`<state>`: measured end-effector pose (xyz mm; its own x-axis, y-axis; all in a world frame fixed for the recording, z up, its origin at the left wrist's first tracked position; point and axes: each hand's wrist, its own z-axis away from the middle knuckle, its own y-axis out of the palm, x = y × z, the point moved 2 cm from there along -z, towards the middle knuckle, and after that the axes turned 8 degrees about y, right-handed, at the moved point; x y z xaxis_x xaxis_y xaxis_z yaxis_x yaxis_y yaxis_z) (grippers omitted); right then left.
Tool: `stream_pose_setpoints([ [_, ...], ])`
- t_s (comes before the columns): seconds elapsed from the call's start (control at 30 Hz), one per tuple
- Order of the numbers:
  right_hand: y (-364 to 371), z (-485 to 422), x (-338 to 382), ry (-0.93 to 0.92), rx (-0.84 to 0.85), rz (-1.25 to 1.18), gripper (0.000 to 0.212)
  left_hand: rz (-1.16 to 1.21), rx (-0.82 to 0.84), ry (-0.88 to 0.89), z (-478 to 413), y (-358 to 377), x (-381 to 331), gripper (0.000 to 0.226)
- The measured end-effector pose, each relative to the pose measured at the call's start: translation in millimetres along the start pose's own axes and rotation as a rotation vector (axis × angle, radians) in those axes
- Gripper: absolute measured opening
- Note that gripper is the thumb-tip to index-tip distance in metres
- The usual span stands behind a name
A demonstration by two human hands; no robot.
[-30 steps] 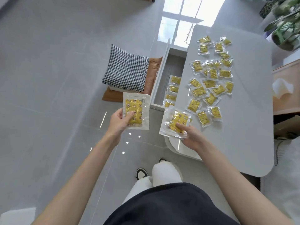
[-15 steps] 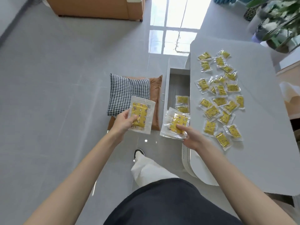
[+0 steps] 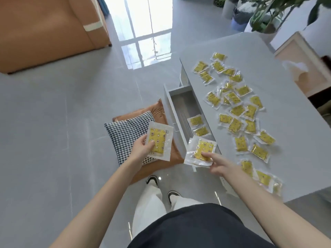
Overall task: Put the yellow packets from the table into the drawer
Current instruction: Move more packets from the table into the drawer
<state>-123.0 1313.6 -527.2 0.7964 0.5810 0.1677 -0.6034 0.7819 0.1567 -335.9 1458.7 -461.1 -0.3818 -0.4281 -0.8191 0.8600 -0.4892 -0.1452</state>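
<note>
From the head view, your left hand (image 3: pixel 141 149) holds one yellow packet (image 3: pixel 158 142) by its lower edge, thumb over the front. It is a flat clear pouch with a wide see-through border around a yellow patterned insert, and you hold it above the houndstooth cushion (image 3: pixel 129 129). Your right hand (image 3: pixel 219 166) pinches a small stack of packets (image 3: pixel 201 151) of the same kind, forefinger lying on the yellow part, over the near end of the open drawer (image 3: pixel 169 104). Two more packets (image 3: pixel 196 120) lie flat inside the drawer, and many loose packets (image 3: pixel 236 111) are scattered across the table (image 3: pixel 295 140).

Compared with half a second ago, both hands keep the same grips on the same packets. Your view has swung, so the table now runs at a slant and the orange sofa (image 3: pixel 44 33) fills the upper left corner.

The packets are glossy, crinkled plastic. The table top is a smooth matte grey slab with rounded corners, and the drawer is a long, narrow grey box. The woven black-and-white cushion sits on a tan, leather-like cushion (image 3: pixel 159 110), and the grey floor (image 3: pixel 53 122) is polished and mirrors the window.
</note>
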Motion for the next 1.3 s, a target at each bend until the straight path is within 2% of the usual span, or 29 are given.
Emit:
stream_pose_setpoints([
  [0.3, 11, -32, -14, -0.018, -0.115, -0.437, 0.018, -0.193, 0.259, -0.102, -105, 9, -18, 0.036],
  [0.43, 10, -53, -23, 0.016, -0.187, -0.569, 0.016, -0.252, 0.330, -0.125, -141, 29, -20, 0.049],
  [0.57, 7, -85, -19, 0.036, -0.261, -0.698, 0.015, -0.307, 0.382, -0.122, -179, 60, -12, 0.053],
  [0.63, 6, -97, -12, 0.034, -0.296, -0.727, 0.014, -0.351, 0.401, -0.107, -195, 72, -8, 0.053],
  [0.77, -6, -145, 11, 0.031, -0.347, -0.764, 0.036, -0.395, 0.417, -0.080, -242, 107, 12, 0.047],
  [0.87, -19, -191, 28, 0.060, -0.352, -0.779, 0.036, -0.441, 0.409, -0.066, -283, 134, 37, 0.048],
  [1.0, -34, -257, 43, 0.126, -0.338, -0.769, 0.052, -0.551, 0.403, -0.027, -340, 168, 71, 0.051],
  [1.03, -36, -271, 50, 0.139, -0.328, -0.754, 0.052, -0.572, 0.402, -0.008, -354, 177, 79, 0.050],
  [1.13, -38, -317, 66, 0.117, -0.285, -0.753, 0.029, -0.651, 0.397, 0.072, -402, 203, 105, 0.045],
  [1.3, -32, -383, 85, 0.070, -0.221, -0.739, 0.032, -0.698, 0.336, 0.110, -470, 235, 138, 0.039],
])
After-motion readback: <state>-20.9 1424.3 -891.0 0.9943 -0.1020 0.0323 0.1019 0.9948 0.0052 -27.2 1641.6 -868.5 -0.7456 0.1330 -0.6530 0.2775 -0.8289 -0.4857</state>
